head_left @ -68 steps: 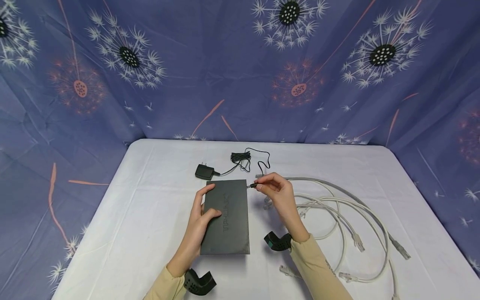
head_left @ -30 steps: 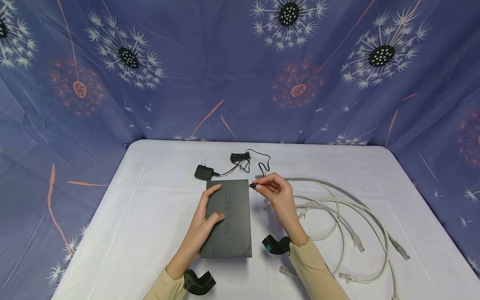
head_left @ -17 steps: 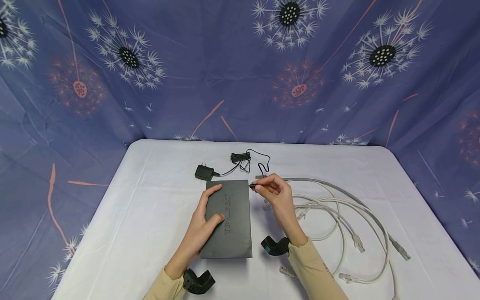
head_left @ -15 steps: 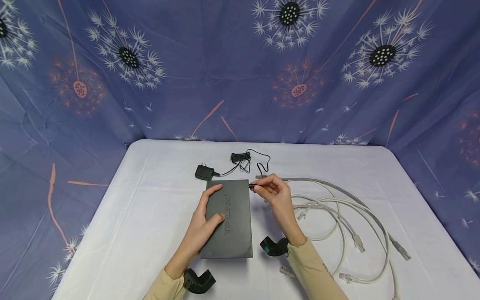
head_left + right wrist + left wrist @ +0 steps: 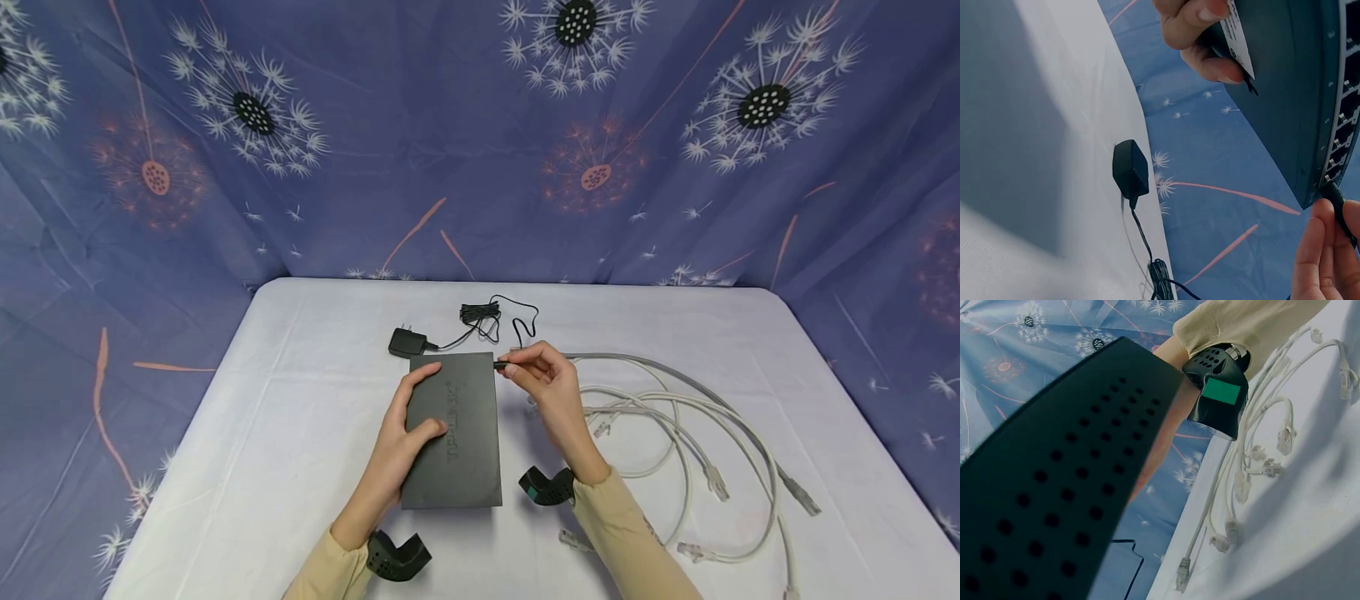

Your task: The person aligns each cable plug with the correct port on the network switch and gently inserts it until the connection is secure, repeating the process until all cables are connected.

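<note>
White desk (image 5: 300, 450) lies under your left hand (image 5: 400, 447), which grips the black box (image 5: 468, 467), while your right hand (image 5: 551, 390) pinches the plug (image 5: 1334, 195); brace firmly and push straight, untilted.

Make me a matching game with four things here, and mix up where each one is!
Things:
1. TP-Link network switch
2. Power adapter
3. Barrel plug
4. Ethernet cables

Places:
A. Pinched by the right hand
B. Looped on the right side of the table
C. Gripped by the left hand
D. Near the table's far edge

Pairs: 1-C, 2-D, 3-A, 4-B
</note>
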A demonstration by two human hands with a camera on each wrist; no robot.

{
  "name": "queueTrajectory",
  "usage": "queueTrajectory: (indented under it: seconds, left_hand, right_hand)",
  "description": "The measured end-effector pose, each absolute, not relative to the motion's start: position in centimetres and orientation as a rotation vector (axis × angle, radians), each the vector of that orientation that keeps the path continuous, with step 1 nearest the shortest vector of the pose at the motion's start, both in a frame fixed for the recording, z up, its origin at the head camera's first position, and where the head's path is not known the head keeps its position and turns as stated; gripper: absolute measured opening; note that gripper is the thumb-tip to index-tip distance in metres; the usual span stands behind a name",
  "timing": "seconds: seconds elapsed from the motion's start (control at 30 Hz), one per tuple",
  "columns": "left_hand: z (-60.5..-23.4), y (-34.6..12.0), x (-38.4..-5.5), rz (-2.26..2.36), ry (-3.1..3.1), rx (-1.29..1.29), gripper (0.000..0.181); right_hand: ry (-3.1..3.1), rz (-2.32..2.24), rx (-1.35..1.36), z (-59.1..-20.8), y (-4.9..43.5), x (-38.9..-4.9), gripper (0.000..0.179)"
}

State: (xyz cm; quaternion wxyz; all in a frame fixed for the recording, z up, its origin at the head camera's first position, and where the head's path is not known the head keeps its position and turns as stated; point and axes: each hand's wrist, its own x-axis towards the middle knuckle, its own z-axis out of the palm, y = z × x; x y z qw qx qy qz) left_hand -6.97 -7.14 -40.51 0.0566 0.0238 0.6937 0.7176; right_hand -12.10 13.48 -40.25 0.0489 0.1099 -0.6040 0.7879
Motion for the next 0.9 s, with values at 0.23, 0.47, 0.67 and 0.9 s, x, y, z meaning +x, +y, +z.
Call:
queueTrajectory:
  seconds: [0.23,0.47,0.67,0.9]
  left_hand:
    - [-40.7,-6.9,-7.0,2.249,2.117,0.008,0.069]
    - [-40.8,-6.8,-7.0,2.282,2.112,0.008,0.069]
    - [-40.8,-6.9,-7.1,2.287,2.109,-0.012,0.068]
    - [-40.8,-7.0,-7.1,2.297,2.101,0.006,0.068]
  right_hand:
    - [-1.881,2.410,0.331,-40.4,13.6,-12.1,0.021]
    - [-1.903,2.417,0.372,-40.5,14.0,-12.1,0.024]
    - [-1.883,2.402,0.373,-40.6,14.3,-11.9,0.027]
    - [-1.892,2.369,0.324,-41.0,15.2,-11.8,0.028]
